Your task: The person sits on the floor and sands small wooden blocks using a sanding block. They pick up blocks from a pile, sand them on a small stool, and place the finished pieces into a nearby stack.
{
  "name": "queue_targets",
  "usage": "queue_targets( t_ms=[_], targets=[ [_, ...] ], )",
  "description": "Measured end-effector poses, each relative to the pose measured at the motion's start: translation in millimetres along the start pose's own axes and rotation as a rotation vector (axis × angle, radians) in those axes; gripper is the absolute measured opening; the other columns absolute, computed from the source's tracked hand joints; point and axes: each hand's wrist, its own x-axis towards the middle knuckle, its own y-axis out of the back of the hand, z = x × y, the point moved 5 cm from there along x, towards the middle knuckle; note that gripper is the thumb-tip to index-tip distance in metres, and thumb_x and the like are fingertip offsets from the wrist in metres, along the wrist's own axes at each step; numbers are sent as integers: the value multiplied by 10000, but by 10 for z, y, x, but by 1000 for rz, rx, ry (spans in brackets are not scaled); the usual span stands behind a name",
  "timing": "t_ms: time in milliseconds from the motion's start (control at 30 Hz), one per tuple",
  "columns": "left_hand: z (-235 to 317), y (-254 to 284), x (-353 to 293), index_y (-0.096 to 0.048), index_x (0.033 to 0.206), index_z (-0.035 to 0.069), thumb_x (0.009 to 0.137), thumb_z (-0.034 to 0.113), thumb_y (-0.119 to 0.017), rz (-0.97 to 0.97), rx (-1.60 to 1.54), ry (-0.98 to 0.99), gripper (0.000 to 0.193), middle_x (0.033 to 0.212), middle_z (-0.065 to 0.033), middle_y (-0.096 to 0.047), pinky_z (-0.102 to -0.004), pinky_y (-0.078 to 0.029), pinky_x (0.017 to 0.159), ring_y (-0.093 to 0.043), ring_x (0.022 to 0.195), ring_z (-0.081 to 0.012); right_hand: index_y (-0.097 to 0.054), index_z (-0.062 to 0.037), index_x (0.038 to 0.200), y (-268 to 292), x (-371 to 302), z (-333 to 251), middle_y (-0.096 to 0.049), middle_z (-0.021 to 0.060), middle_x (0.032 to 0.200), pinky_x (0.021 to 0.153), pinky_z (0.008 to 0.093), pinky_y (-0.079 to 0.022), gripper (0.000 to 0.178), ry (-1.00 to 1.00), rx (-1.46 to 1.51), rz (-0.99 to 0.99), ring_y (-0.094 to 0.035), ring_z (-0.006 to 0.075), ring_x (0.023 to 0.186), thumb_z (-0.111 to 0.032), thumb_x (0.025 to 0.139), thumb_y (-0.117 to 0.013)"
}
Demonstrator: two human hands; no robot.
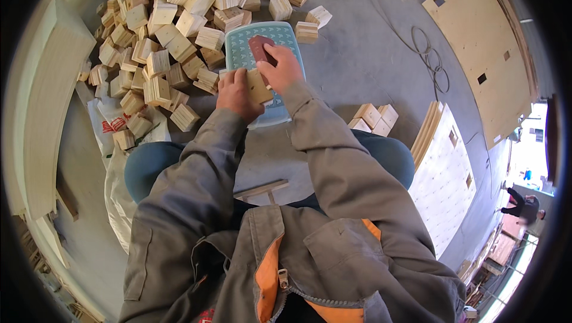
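My left hand [236,94] is closed on a pale wooden block [258,87], holding it over the near half of a light blue plastic stool [237,44] with a patterned top. In my right hand [283,68] is a reddish-brown sanding block [260,45], gripped between thumb and fingers. Its near end comes close to the wooden block's right side; whether they touch, I cannot tell. My fingers hide part of both blocks.
A large heap of wooden blocks [158,37] lies left of the stool and beyond it. Several stacked blocks [374,118] sit by my right knee, near leaning plywood sheets [444,171]. A cable [426,52] coils on the floor. A person [527,207] is far right.
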Motion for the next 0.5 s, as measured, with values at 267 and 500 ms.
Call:
queue_targets(
  t_ms=[267,500],
  targets=[
    [-28,-8,10,-497,1436,48,640,218,-935,-15,-31,-14,924,1380,-231,-572,-509,-483,1109,-553,1289,-474,-645,-53,1486,348,-1317,-183,-552,254,1534,1171,483,-481,640,63,-85,42,-562,434,1398,-223,895,-824],
    [62,43,12,-499,1453,50,662,184,-918,-86,-64,49,905,1439,-227,-561,-489,-498,1145,-518,1364,-466,-663,-59,1465,401,-1262,-220,-573,241,1533,1184,470,-471,606,21,-96,57,-564,405,1412,-218,903,-826]
  ],
)
